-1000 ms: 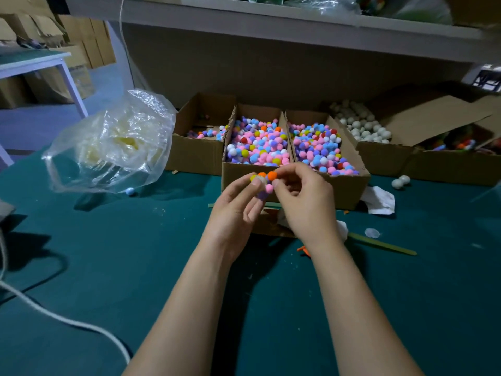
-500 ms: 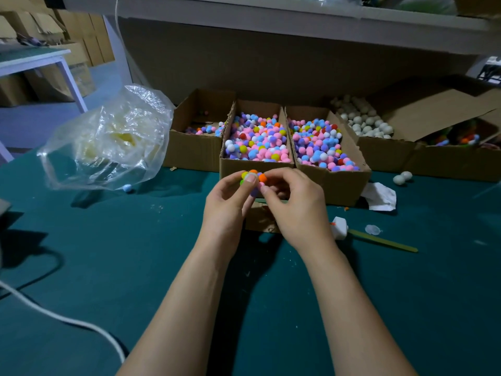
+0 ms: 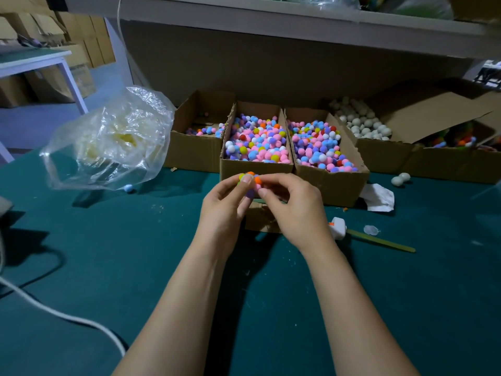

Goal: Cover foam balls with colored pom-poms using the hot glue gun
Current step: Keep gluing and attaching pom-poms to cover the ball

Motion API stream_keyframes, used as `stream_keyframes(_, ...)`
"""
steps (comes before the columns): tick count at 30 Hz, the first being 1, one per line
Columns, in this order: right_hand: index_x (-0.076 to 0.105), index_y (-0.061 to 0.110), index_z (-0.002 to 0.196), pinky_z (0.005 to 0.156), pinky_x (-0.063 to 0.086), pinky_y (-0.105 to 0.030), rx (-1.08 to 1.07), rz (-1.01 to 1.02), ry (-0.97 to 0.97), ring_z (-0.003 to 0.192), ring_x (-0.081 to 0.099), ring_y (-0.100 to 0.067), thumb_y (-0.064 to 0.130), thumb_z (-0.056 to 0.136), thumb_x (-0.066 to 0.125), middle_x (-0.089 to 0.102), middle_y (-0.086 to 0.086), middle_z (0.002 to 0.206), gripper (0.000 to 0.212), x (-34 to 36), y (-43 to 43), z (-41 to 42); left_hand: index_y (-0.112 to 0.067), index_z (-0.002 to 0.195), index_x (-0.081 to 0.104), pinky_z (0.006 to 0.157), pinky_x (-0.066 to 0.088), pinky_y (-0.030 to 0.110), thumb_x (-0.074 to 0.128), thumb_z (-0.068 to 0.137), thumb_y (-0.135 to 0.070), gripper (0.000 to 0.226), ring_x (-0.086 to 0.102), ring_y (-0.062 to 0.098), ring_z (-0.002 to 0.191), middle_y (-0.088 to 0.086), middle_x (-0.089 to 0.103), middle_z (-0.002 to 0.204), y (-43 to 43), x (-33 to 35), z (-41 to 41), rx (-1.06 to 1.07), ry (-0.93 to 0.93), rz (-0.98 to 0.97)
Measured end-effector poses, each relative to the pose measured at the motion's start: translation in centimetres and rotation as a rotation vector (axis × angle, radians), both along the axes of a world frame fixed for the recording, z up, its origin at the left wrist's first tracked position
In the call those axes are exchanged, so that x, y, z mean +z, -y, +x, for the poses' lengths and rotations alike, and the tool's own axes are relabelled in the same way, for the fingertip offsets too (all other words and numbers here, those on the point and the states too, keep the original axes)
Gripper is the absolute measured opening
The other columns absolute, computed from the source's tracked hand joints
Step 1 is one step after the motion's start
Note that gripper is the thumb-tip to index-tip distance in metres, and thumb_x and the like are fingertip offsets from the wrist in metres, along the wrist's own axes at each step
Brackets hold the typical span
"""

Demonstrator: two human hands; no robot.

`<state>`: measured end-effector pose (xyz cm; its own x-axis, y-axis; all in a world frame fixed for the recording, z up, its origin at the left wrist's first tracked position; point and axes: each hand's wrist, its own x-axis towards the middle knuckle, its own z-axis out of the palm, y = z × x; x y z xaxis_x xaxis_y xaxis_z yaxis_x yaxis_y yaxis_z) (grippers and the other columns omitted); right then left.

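Foam ball (image 3: pixel 250 183), partly covered in orange, yellow, purple and pink pom-poms, is being held in the air just in front of the middle cardboard box (image 3: pixel 256 168), level with its front wall. The left hand (image 3: pixel 225 210) is gripping the ball with thumb and curled fingers, the thumb lying across its top. The right hand (image 3: pixel 295 210) is pinching the ball's right side between thumb and forefinger, its other fingers curling inward. The middle cardboard box is brimming with loose pom-poms (image 3: pixel 257 142). A second full box (image 3: pixel 333 183) is standing against its right side and a nearly empty box (image 3: pixel 195 150) against its left. Further right, a heap of plain white foam balls (image 3: pixel 360 123) is sitting in an open carton. Left of the middle cardboard box, a crumpled clear plastic bag (image 3: pixel 108 139) is resting on the green table (image 3: pixel 108 253). Right of that box and nearer the person, a green stick (image 3: pixel 379 241) is lying flat.
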<state>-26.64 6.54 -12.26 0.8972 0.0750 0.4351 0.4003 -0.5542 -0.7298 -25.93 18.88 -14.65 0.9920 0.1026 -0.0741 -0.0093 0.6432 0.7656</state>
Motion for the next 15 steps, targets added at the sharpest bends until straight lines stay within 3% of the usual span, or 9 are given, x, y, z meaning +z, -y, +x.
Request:
stream_keyframes(2, 0.070, 0.022, 0.109, 0.071, 0.036, 0.006, -0.006, -0.011, 0.016, 0.088, 0.052, 0.010, 0.017, 0.091, 0.064, 0.060, 0.014, 0.099, 0.019, 0.04, 0.23, 0.08, -0.005, 0.102, 0.069, 0.079, 0.057, 0.022, 0.068, 0.087, -0.011, 0.016, 0.070, 0.019, 0.098, 0.013, 0.072, 0.102, -0.09, 0.17, -0.10, -0.010, -0.008, -0.018)
stream_keyframes(8, 0.064, 0.024, 0.093, 0.070, 0.040, 0.003, -0.029, 0.006, 0.029, 0.083, 0.057, 0.007, 0.016, 0.091, 0.064, 0.059, 0.017, 0.085, 0.008, -0.46, -0.15, -0.01, -0.002, 0.106, 0.069, 0.076, 0.055, 0.019, 0.073, 0.073, -0.017, 0.037, 0.071, 0.019, 0.098, 0.015, 0.072, 0.104, 0.14, 0.34, -0.36, -0.049, 0.032, 0.009)
stream_keyframes(15, 0.069, 0.029, 0.098, 0.069, 0.044, -0.002, -0.013, 0.188, -0.029, 0.089, 0.058, 0.009, 0.021, 0.093, 0.062, 0.064, 0.021, 0.089, 0.011, 0.17, 0.44, 0.20, -0.002, 0.108, 0.069, 0.075, 0.056, 0.019, 0.071, 0.074, -0.015, 0.036, 0.072, 0.015, 0.090, 0.010, 0.075, 0.098, -0.28, 0.79, -0.30, -0.122, 0.060, -0.120)
